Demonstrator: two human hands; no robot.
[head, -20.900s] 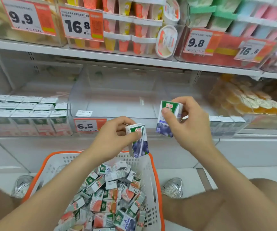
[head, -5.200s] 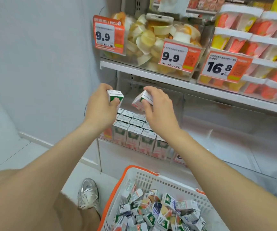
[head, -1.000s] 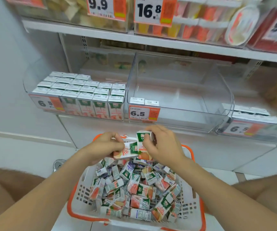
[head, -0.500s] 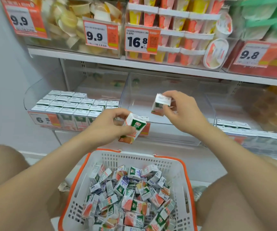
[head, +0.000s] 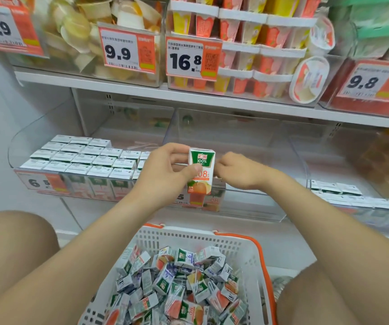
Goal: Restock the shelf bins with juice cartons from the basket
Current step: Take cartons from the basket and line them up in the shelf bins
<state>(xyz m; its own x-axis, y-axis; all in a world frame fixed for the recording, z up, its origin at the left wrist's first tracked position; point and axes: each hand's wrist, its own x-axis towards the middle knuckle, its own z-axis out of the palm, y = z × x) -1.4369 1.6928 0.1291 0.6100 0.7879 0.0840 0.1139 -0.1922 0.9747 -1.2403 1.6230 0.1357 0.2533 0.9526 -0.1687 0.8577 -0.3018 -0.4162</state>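
Left hand (head: 165, 170) pinches upright juice carton (head: 201, 171) beside right hand (head: 238, 171).

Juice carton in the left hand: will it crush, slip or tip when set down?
Probably stiff: the juice carton shows square edges under the left hand's pinch. Likely tippy alone, being tall and narrow; the cartons packed in the left bin stand upright together.

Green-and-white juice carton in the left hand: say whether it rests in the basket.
No, the left hand holds the green-and-white juice carton upright, clear of the white plastic basket.
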